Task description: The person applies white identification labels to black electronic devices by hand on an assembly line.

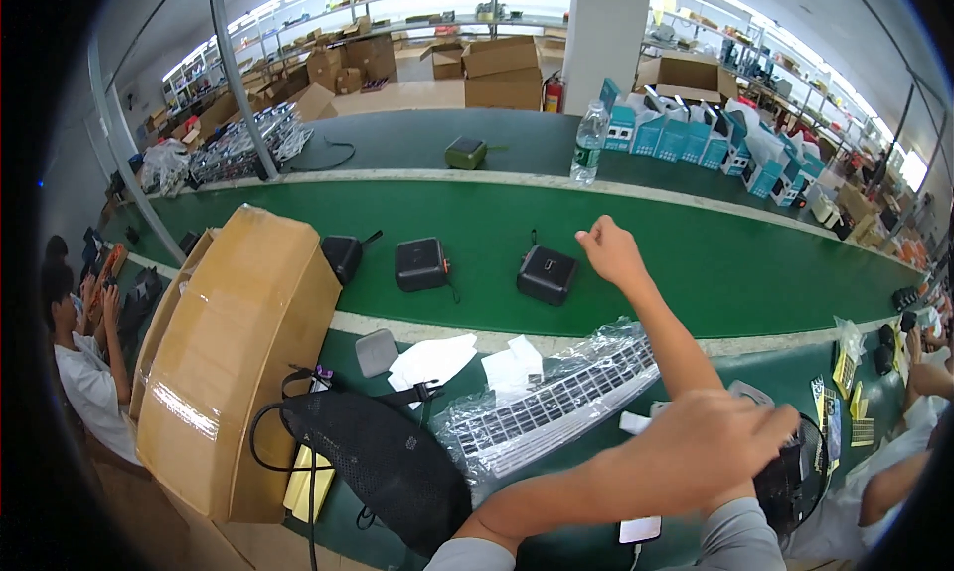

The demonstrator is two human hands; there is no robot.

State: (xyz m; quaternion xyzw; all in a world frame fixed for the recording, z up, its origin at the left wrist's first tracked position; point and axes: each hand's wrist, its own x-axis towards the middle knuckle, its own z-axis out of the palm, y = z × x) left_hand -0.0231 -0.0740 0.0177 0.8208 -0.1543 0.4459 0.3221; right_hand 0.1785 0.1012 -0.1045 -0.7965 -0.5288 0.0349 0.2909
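My forearms cross. My right hand [611, 253] reaches over the green belt, its fingers curled in and nothing visible in them. Just left of it, apart from the hand, a black box-shaped speaker [547, 275] with a small strap rests on the belt. My left hand [711, 442] passes over the right forearm toward the lower right. Its fingers are bent and apart, somewhat blurred, above a black mesh item [792, 477] whose shape is partly hidden. Two more black speakers, one in the middle [421, 264] and one by the carton [343, 258], stand farther left.
A large brown carton [234, 362] stands at left, beside a black mesh pouch [383, 462]. A plastic-wrapped sheet of small black pieces [556, 402] and white papers [432, 360] lie in front. Across the belt are a water bottle [588, 144], a green device [465, 153] and teal boxes [676, 134].
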